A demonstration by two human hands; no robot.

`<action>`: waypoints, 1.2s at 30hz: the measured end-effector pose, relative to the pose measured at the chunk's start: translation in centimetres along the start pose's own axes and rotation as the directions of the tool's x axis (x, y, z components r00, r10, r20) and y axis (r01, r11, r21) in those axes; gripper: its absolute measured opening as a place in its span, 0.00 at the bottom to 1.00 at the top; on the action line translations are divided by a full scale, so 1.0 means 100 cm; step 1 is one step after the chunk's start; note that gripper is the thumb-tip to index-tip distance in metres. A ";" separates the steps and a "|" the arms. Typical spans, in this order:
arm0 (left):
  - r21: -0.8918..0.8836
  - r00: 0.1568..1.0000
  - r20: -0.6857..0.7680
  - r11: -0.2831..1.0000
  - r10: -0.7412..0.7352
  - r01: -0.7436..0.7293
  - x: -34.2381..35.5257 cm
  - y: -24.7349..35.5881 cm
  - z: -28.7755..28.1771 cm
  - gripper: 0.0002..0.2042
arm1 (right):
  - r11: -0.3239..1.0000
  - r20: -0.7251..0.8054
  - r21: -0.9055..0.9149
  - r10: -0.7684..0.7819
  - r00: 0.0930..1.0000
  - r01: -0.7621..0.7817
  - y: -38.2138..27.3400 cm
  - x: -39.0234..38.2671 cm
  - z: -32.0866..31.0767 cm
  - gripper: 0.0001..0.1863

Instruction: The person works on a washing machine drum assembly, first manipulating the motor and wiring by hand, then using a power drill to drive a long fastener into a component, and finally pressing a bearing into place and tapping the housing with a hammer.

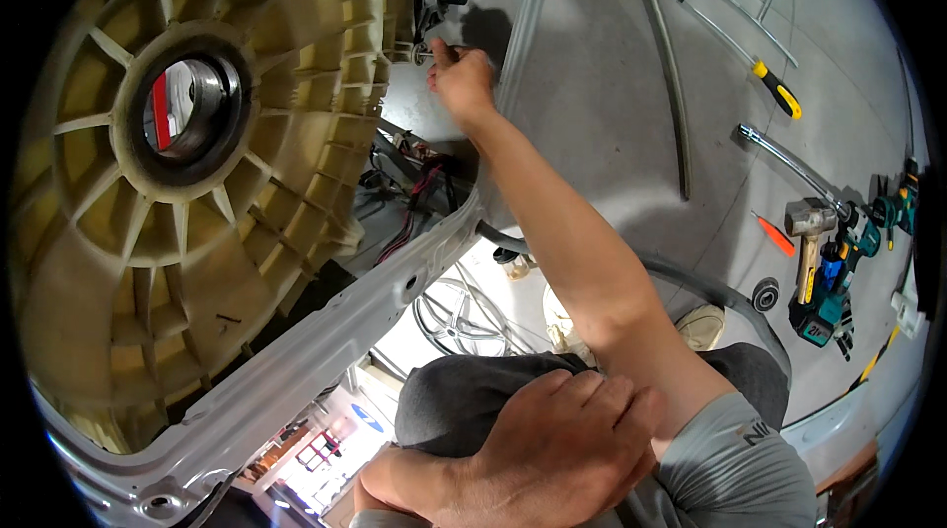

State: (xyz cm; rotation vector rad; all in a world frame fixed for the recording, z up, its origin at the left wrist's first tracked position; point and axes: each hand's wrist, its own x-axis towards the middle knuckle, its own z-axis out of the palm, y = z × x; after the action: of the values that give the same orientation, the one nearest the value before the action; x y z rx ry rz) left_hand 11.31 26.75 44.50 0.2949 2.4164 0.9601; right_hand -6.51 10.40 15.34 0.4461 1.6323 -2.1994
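Note:
My right hand [464,82] reaches up to the gap beside a large yellowed plastic washing-machine tub [89,301]. Its fingers are closed, thumb raised, against a small metal part with a round end [422,53] at the tub's edge. What lies inside the fingers is mostly hidden. Just above is a dark bracket [430,0] with a black peg. Low in the view, my left hand [567,439] is curled in front of my knees, its back showing. Its fingertips are out of sight, so I cannot make out anything inside.
A metal cabinet frame [326,355] surrounds the tub; wires [424,197] hang inside. On the grey floor lie a grey tube [666,74], a yellow-black screwdriver [774,89], a ratchet [789,158], a hammer [811,232] and a cordless drill [829,296]. A pulley wheel [454,323] lies past the frame.

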 end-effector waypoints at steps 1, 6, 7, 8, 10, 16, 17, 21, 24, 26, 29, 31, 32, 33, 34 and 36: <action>-0.012 1.000 0.003 1.000 0.004 -0.004 0.001 0.001 0.000 0.10 | 0.998 -0.047 -0.002 -0.063 0.997 0.063 0.005 0.002 0.001 0.15; -0.026 1.000 -0.002 1.000 -0.010 0.010 0.001 0.001 0.002 0.09 | 0.971 0.090 0.210 0.094 0.992 -0.111 -0.009 -0.011 -0.003 0.11; -0.023 1.000 -0.004 1.000 -0.012 0.012 0.002 0.002 0.002 0.09 | 0.961 0.136 0.223 0.137 0.981 -0.165 -0.012 -0.011 -0.006 0.11; -0.020 1.000 -0.006 1.000 -0.014 0.014 0.002 0.003 0.003 0.09 | 0.957 0.131 0.228 0.152 0.980 -0.179 -0.015 -0.012 -0.006 0.11; -0.014 1.000 -0.008 1.000 -0.010 0.010 0.004 0.005 0.003 0.09 | 0.949 0.116 0.237 0.182 0.976 -0.206 -0.014 -0.008 -0.007 0.10; 0.008 0.999 -0.015 0.999 0.031 -0.031 0.007 0.008 0.002 0.10 | 0.952 0.099 0.304 0.015 0.995 -0.044 -0.004 -0.013 -0.005 0.06; 0.010 0.999 -0.026 0.999 0.033 -0.033 0.006 0.007 0.003 0.11 | 0.968 0.120 0.231 0.072 0.990 -0.099 -0.005 -0.013 -0.006 0.09; 0.017 1.000 -0.028 1.000 0.004 -0.003 0.004 0.007 0.003 0.11 | 0.993 0.110 0.016 0.111 0.988 -0.114 -0.014 -0.018 -0.006 0.15; 0.029 0.999 -0.041 1.000 0.009 -0.007 0.005 0.008 0.004 0.11 | 0.988 0.027 0.154 -0.029 0.999 0.024 -0.004 -0.013 -0.002 0.18; 0.021 0.999 -0.053 1.000 0.012 -0.011 0.006 0.008 0.005 0.11 | 0.975 0.038 0.222 -0.008 0.999 -0.001 0.002 -0.009 -0.002 0.19; 0.012 0.998 -0.067 1.000 0.008 -0.007 0.003 0.004 0.005 0.11 | 0.984 0.114 0.138 0.094 0.989 -0.110 -0.006 -0.014 -0.001 0.18; 0.003 0.998 -0.057 1.000 0.012 -0.012 0.004 0.005 0.005 0.12 | 0.999 0.056 0.040 0.021 0.998 -0.024 -0.003 -0.011 -0.002 0.17; -0.001 0.999 -0.046 1.000 0.011 -0.011 0.004 0.005 0.004 0.12 | 0.993 0.043 0.117 -0.016 0.999 0.011 -0.001 -0.011 -0.002 0.17; -0.005 0.999 -0.034 1.000 0.008 -0.008 0.005 0.006 0.002 0.12 | 0.980 0.026 0.193 -0.051 0.998 0.045 0.000 -0.012 0.000 0.17; 0.002 1.000 -0.011 1.000 0.005 -0.005 0.006 0.008 -0.001 0.12 | 0.960 0.007 0.267 -0.085 0.996 0.080 0.000 -0.011 0.000 0.17; 0.018 0.999 0.033 1.000 -0.006 0.005 0.008 0.012 -0.007 0.12 | 0.990 0.121 0.134 0.033 0.992 -0.050 -0.006 -0.010 -0.007 0.16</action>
State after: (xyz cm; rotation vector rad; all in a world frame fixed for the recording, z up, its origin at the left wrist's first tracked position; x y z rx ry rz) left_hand 10.27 27.55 45.40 0.3076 2.3961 0.9245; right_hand -5.85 11.30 16.13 0.3747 1.4045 -2.2698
